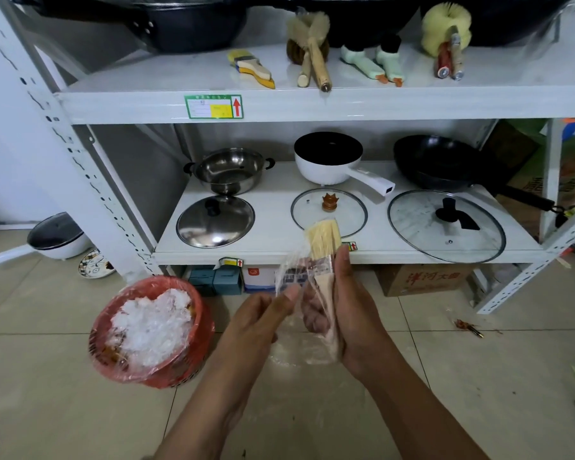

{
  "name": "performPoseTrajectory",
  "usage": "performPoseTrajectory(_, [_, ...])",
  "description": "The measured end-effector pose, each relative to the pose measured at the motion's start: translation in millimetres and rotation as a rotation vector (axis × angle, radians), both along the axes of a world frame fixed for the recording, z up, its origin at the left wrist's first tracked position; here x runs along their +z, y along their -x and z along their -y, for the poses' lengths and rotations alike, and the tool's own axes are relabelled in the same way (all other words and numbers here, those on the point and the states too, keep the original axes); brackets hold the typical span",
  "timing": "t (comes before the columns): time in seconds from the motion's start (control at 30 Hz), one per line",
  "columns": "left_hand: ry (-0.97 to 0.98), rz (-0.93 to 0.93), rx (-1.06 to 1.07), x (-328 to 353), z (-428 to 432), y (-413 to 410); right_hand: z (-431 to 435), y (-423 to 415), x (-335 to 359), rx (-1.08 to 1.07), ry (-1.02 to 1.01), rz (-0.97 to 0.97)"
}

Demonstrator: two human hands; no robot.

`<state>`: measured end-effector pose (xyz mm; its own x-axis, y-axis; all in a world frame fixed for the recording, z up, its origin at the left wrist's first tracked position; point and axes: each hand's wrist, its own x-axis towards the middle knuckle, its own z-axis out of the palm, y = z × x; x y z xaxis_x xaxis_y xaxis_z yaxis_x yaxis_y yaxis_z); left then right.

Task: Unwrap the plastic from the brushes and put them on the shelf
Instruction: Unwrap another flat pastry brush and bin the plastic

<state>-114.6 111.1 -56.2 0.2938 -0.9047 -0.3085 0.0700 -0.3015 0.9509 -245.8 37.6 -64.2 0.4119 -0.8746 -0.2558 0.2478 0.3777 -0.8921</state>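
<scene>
The right hand (349,313) is gripping the brush (324,257) by its wooden handle, bristles upward, in front of the lower shelf (279,250). The left hand (263,313) is pinching the loose plastic wrap (291,277) between thumb and fingers and pulling it leftward. Risk: the film is clinging around the ferrule and handle, so it is likely to tear and leave a remnant. A hard pull could also twist the brush out of the grip. The red bin (150,330) holding discarded wrap is standing near on the floor.
</scene>
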Motion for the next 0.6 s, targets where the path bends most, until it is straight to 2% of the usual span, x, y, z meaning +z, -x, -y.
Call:
performPoseTrajectory(0.1, [0.008,-0.145,-0.021,2,4,1,-5,2,6,0.114,-0.051,0.067])
performPoseTrajectory(0.23, [0.174,-0.242,0.154,4,7,-4,-7,-2,8,0.144,-0.022,0.046])
performPoseTrajectory(0.33, [0.289,-0.185,0.231,6,6,-8,-6,-1,5,0.163,0.012,0.002])
performPoseTrajectory(0.43, [0.369,0.006,0.288,16,3,-8,-5,-1,6,0.084,0.036,-0.096])
performPoseTrajectory(0.6, [0.471,0.116,0.388,19,2,-7,-7,-6,-2,0.060,0.091,-0.194])
